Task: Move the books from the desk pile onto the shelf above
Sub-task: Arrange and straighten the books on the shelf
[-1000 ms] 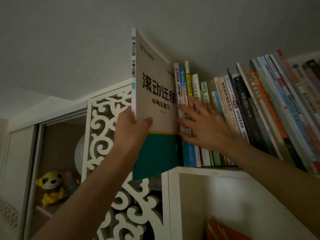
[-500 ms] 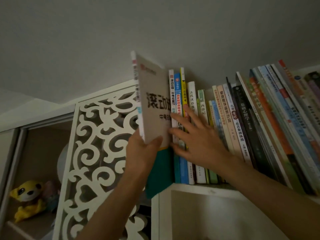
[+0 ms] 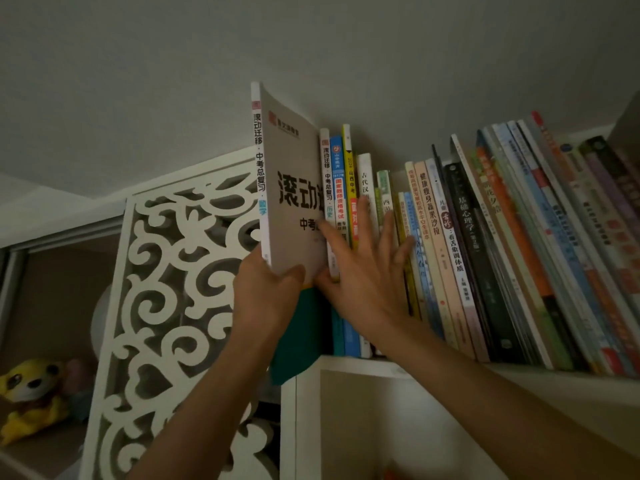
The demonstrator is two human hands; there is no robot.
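My left hand [image 3: 266,299] grips a tall workbook [image 3: 291,188] with a beige cover, black characters and a teal lower band. It stands upright at the left end of the row of books [image 3: 450,244] on the white shelf [image 3: 349,362], its lower corner hanging below the shelf board. My right hand [image 3: 363,271] lies flat with spread fingers on the spines of the leftmost shelved books, touching the workbook's cover. The desk pile is out of view.
A white carved lattice panel [image 3: 166,306] stands left of the shelf. Behind it a cabinet niche holds a yellow plush toy [image 3: 31,396]. The shelved books lean rightward toward the far right. The ceiling lies close above the tallest books.
The workbook has slid further into the row's left end, its cover now more hidden by the neighbouring spines. My right hand has stayed pressed on the spines.
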